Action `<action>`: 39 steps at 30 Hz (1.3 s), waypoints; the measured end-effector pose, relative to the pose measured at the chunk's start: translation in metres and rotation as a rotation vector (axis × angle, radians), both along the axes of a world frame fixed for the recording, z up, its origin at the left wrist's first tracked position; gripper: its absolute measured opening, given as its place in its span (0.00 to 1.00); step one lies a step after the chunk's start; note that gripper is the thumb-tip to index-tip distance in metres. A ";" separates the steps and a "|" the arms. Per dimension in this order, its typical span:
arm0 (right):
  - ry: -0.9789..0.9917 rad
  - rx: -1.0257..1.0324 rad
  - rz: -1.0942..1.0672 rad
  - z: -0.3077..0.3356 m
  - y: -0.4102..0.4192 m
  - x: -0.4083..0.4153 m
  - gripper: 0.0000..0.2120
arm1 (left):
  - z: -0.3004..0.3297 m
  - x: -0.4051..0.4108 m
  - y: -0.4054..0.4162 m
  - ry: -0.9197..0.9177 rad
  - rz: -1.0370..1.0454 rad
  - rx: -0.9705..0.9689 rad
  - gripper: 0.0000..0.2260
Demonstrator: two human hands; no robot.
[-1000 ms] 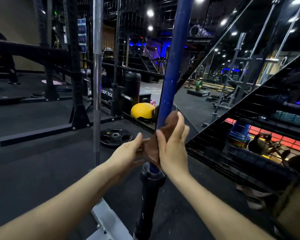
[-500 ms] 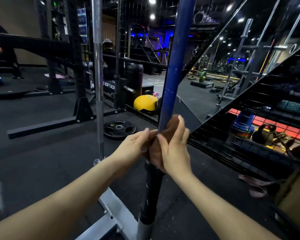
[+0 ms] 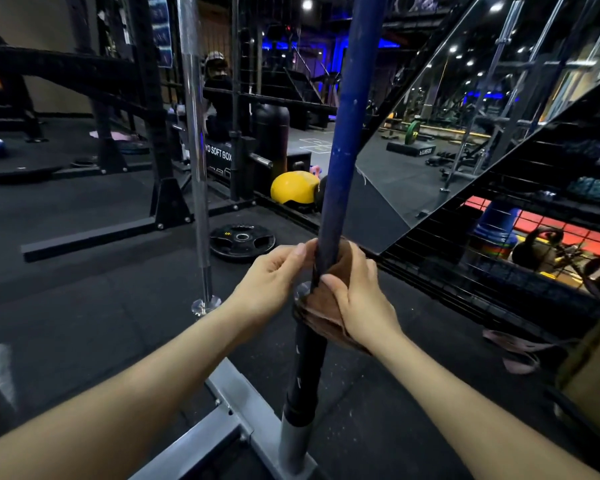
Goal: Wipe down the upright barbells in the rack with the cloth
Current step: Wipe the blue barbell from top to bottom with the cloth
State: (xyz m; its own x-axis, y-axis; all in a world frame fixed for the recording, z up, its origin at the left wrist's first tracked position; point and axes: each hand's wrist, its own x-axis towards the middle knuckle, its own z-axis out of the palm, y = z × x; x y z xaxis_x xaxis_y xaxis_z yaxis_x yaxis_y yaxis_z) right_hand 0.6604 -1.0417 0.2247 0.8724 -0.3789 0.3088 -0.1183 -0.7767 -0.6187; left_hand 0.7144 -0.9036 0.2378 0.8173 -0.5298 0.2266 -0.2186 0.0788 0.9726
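Currently right hand [image 3: 357,299] clamps brown cloth [image 3: 321,315] around blue barbell [image 3: 343,133], low on the shaft; left hand [image 3: 271,282] pinches cloth's edge beside it; barbell upright in grey rack base [image 3: 222,431].

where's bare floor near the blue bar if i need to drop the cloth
Bare mat lies right of the blue barbell, toward the mesh wall, and left of the silver barbell. Crowded: the weight plate and grey rack base.
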 end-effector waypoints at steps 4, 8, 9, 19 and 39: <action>-0.010 0.014 0.046 0.014 -0.009 0.000 0.27 | -0.003 -0.001 0.000 -0.050 0.037 0.054 0.14; -0.329 0.116 0.099 0.044 -0.011 0.017 0.26 | -0.002 0.000 -0.002 -0.081 0.041 0.032 0.16; -0.321 0.113 0.107 0.039 -0.010 0.018 0.26 | -0.002 0.000 -0.002 -0.080 0.037 0.038 0.17; -0.165 0.044 0.125 0.031 -0.021 0.013 0.25 | -0.005 -0.004 -0.004 -0.052 0.056 0.017 0.14; -0.020 0.044 0.070 0.006 -0.007 -0.005 0.17 | -0.010 -0.006 -0.005 -0.061 0.033 0.015 0.14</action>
State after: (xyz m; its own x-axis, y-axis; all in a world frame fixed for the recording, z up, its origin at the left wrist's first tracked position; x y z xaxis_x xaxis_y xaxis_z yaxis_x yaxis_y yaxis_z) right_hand 0.6554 -1.0489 0.2306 0.8909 -0.3310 0.3110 -0.0520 -0.7545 -0.6542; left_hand 0.7086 -0.9088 0.2273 0.8191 -0.5066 0.2692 -0.2799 0.0566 0.9584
